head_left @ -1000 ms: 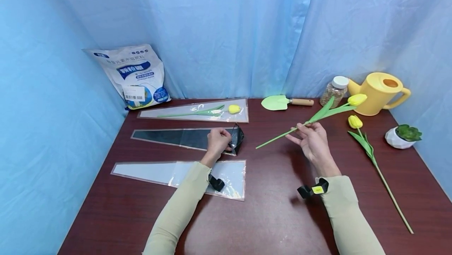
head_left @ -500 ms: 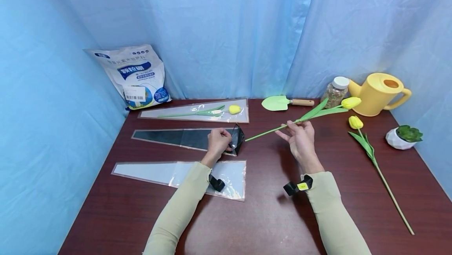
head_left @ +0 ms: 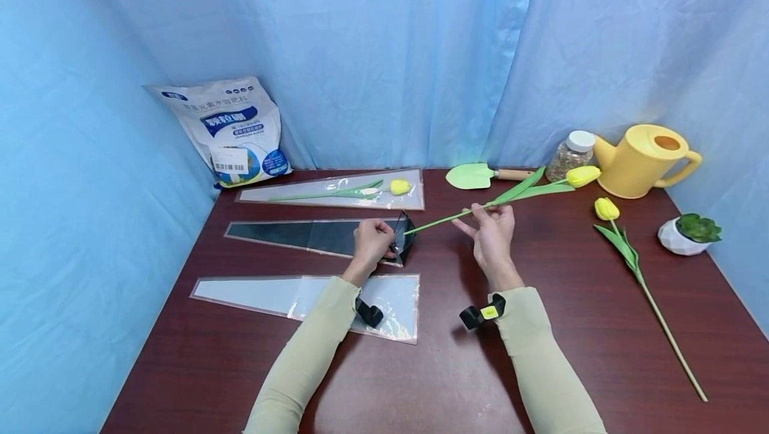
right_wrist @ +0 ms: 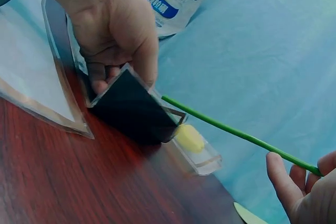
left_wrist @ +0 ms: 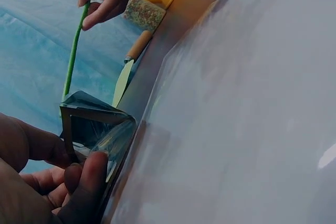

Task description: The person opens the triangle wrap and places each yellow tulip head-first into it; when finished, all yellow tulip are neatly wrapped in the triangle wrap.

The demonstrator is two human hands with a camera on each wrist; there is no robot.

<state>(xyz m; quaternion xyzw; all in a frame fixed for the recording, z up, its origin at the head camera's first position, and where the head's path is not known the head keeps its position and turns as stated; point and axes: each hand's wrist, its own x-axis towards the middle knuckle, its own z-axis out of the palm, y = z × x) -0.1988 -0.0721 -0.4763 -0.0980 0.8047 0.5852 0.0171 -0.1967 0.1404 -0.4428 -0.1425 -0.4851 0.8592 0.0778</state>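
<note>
In the head view my left hand pinches the wide right end of a black flower sleeve, whose mouth stands spread apart. The left wrist view shows thumb and fingers gripping the edge of that mouth. My right hand pinches the green stem of a yellow tulip, held above the table with its bloom to the right. The lower stem end overlaps the sleeve's mouth in the head view. In the right wrist view the stem slants toward the left hand, beside the dark sleeve.
A sleeve with a yellow tulip lies behind, a white sleeve in front. Another tulip lies at right. Along the back are a fertilizer bag, trowel, jar and watering can; a potted succulent stands right.
My right hand has moved left with the tulip, bringing its stem end to the black sleeve's mouth. The left hand keeps its grip in the same place.
</note>
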